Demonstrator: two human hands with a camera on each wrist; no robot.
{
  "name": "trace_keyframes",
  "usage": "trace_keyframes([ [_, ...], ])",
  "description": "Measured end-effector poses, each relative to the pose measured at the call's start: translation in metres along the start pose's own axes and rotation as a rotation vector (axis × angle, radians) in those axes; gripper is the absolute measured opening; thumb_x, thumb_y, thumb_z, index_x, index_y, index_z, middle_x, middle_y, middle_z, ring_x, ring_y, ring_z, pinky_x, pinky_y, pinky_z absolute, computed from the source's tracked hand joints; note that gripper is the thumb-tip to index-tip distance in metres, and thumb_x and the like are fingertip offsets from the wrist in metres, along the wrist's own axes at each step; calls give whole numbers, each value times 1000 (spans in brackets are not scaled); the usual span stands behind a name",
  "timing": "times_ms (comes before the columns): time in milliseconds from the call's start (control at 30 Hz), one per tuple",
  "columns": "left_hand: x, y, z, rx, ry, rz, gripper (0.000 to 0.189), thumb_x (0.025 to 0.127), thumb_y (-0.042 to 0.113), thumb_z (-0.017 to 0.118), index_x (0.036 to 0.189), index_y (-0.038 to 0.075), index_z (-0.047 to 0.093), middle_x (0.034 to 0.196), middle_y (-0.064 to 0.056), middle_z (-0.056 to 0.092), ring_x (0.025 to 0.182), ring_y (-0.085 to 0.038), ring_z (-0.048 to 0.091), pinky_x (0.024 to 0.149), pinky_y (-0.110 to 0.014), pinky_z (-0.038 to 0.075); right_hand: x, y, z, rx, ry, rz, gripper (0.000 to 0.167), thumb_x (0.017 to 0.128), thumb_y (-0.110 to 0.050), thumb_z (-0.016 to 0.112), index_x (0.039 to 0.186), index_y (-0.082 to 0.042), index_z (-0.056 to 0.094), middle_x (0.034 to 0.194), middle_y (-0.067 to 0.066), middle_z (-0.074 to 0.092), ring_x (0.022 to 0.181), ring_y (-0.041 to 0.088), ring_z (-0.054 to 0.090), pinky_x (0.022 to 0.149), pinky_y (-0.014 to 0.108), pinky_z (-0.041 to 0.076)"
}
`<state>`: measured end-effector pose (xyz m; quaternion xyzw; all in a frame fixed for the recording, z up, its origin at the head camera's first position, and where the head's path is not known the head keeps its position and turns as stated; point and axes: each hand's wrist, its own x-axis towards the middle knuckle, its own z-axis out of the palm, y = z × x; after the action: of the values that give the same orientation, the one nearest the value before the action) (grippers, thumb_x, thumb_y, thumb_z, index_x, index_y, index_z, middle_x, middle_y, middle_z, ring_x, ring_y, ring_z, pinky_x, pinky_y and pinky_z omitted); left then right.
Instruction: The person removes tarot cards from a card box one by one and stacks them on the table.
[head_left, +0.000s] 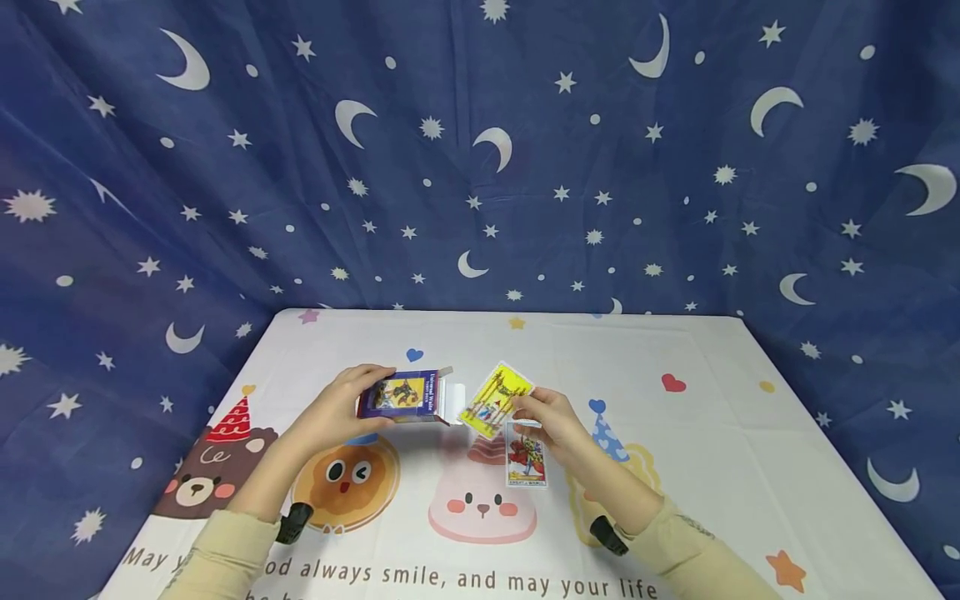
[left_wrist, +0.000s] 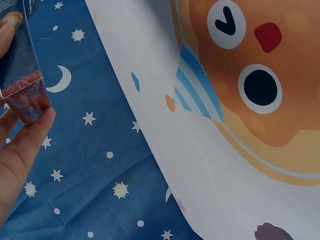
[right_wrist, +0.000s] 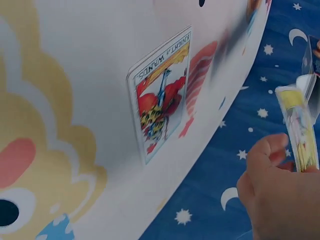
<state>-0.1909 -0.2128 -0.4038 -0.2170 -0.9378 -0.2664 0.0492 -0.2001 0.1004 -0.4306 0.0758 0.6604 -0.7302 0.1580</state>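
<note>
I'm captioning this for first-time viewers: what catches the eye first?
The starry blue backdrop behind the white tablecloth probably strikes first. Next comes the yellow card in the right hand, over the tablecloth's middle. Left of it, the left hand holds a blue box.

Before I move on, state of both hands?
Left hand: holding the dark-blue rectangular cardboard box.
Right hand: pinching at least one yellow-faced rectangular card.

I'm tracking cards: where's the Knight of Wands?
In the head view, the card lies on the tablecloth, right of centre, partly hidden by the right hand.
</note>
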Motion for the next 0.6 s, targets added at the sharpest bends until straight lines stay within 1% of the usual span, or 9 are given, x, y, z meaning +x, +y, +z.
trace_keyframes([
  [67,0,-1,0,0,-4,-4,71,71,23,83,133,5,52,129,-17,53,119,-36,48,100,-56,42,0,-1,-3,-7,5,-1,12,91,-11,56,97,-1,60,76,-4,62,71,10,59,62,21,52],
  [167,0,-1,-1,-5,-7,-5,72,71,23,83,133,5,52,129,-17,53,119,-36,48,100,-56,42,0,-1,-6,-32,1,7,24,94,-14,54,111,2,57,81,-3,65,72,8,61,63,21,52],
  [300,0,1,-2,-9,-13,-13,72,71,24,82,134,6,51,130,-17,53,120,-36,47,100,-56,42,0,1,-9,-57,19,13,30,95,-10,50,120,6,52,87,0,64,73,8,61,64,21,53],
  [467,0,1,-1,-6,-6,-15,72,70,22,83,133,5,52,129,-17,53,119,-37,48,99,-56,42,-1,5,-15,-104,78,10,30,94,-6,49,120,8,54,93,6,64,75,9,59,64,19,50],
  [600,-1,0,0,-3,9,-6,71,69,20,84,132,4,53,128,-18,54,118,-37,49,99,-56,43,0,9,-21,-136,113,14,30,93,-6,53,119,7,56,91,4,64,75,10,57,65,20,50],
])
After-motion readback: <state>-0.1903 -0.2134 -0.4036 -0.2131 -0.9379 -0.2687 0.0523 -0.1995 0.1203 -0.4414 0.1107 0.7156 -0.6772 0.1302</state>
